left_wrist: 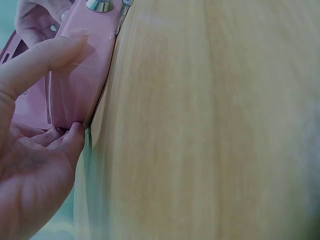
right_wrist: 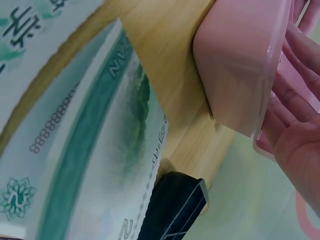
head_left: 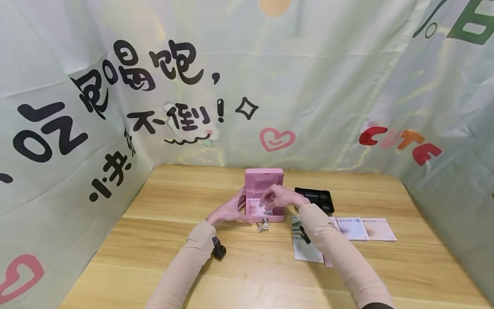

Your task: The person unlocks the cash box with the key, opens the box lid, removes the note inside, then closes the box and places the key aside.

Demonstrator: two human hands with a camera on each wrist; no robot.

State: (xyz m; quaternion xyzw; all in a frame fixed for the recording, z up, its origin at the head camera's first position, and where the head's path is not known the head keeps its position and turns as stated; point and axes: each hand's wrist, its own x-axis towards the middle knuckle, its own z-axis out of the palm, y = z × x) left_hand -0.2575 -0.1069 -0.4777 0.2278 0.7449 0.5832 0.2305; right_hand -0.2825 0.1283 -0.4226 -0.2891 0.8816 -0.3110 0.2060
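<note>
An open pink cash box (head_left: 264,172) stands near the back of the table, its lid raised. My left hand (head_left: 229,210) grips the box's left side; in the left wrist view the thumb lies on the front wall and the fingertips bend round the corner. Over the box's right side reaches my right hand (head_left: 283,196), its bent fingers down inside, above a pale printed note (head_left: 256,209). Whether the fingertips pinch that note is hidden. At the box front are a metal lock (head_left: 265,222) and small keys (head_left: 260,228).
Right of the box is a black compartment tray (head_left: 327,201). Nearer me lie green play banknotes (head_left: 306,249), a blue note (head_left: 351,228) and a pink note (head_left: 380,228), partly under the right forearm. A printed cloth (head_left: 328,107) hangs behind the table.
</note>
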